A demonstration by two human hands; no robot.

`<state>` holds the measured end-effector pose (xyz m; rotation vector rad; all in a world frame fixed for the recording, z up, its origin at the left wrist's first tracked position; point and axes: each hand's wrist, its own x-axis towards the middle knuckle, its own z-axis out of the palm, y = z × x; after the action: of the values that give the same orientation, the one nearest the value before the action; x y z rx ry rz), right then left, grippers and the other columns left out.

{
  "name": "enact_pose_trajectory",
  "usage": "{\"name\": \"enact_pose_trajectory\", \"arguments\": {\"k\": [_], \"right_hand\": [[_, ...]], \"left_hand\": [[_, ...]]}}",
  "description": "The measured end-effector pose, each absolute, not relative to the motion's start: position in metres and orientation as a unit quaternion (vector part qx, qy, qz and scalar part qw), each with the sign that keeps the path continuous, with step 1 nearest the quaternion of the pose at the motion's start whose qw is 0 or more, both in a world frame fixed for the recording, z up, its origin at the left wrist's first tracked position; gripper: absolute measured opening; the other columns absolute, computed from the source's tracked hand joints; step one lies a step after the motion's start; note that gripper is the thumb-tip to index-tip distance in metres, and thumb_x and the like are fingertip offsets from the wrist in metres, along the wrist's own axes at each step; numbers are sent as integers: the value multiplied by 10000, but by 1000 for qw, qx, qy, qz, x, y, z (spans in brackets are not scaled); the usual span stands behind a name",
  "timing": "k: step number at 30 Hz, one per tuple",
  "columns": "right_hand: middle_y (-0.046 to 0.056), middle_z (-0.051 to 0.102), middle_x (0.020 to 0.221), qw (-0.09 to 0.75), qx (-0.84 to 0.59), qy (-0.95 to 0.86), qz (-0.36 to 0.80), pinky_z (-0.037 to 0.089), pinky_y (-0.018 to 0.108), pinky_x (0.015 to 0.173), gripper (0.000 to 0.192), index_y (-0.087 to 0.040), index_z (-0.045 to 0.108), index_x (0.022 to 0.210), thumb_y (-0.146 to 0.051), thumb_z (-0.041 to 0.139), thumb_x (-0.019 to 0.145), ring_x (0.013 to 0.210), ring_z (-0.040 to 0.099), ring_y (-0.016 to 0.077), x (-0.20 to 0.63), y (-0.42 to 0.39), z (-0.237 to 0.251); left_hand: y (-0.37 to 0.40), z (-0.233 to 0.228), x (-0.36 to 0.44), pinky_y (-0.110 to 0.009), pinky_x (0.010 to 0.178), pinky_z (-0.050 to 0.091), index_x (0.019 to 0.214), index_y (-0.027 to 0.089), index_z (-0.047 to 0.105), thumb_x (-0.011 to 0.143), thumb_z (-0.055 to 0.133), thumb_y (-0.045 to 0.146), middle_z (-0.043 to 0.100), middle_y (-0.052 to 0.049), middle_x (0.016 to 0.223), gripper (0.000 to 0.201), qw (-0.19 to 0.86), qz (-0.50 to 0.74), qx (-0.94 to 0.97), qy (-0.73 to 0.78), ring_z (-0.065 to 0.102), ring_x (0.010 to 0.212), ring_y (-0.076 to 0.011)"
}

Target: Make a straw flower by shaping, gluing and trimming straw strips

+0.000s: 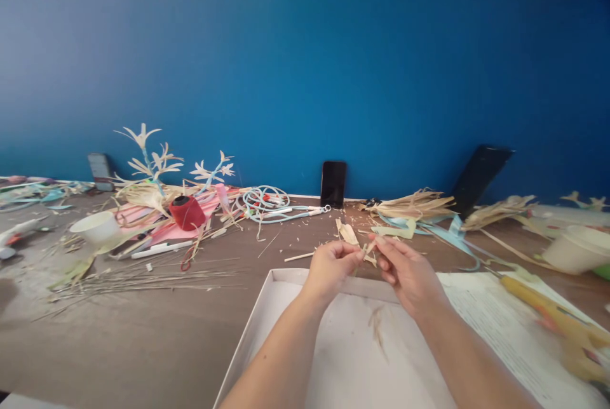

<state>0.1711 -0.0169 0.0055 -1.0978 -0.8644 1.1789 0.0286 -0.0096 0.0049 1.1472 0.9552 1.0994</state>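
Observation:
Over the far edge of a shallow white box [288, 277], my left hand [332, 268] and my right hand [408, 271] meet, fingertips nearly touching. Both are closed in a pinch on a small pale strip of dried husk [369, 248] between them. Its exact shape is too small to make out. Just behind lies a larger piece of dried husk [347, 232] on the table. Inside the box, below my hands, is a wispy dried strand [377, 326].
Left: red thread spool [188, 213], white cup [96, 228], thin wires [143, 281], husk flowers [159, 164]. Behind: blue cord coil [267, 203], upright phone [333, 183], blue partition [295, 79]. Right: husk bundle [414, 204], printed paper [481, 314], yellow glue gun [548, 314], pale bowl [574, 248].

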Motion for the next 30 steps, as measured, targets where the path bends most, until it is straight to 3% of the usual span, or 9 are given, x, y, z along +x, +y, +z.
{"name": "enact_pose_trajectory", "arguments": {"k": [7,30], "right_hand": [[50,595,742,604,-484,-390,499,239,159,353,362,-163,688,955,-418,697,698,516,393,74,172,-17,4],[37,606,775,597,-510,-424,451,251,175,347,396,-189,697,963,-478,674,694,489,419,67,173,-19,6]], "left_hand": [[-11,7,29,-218,551,323,735,124,643,596,731,327,563,10,603,262,619,476,472,409,428,538,-73],[-12,6,30,-226,575,326,725,130,650,610,720,379,583,-2,645,283,610,469,497,401,451,580,-85]]}}
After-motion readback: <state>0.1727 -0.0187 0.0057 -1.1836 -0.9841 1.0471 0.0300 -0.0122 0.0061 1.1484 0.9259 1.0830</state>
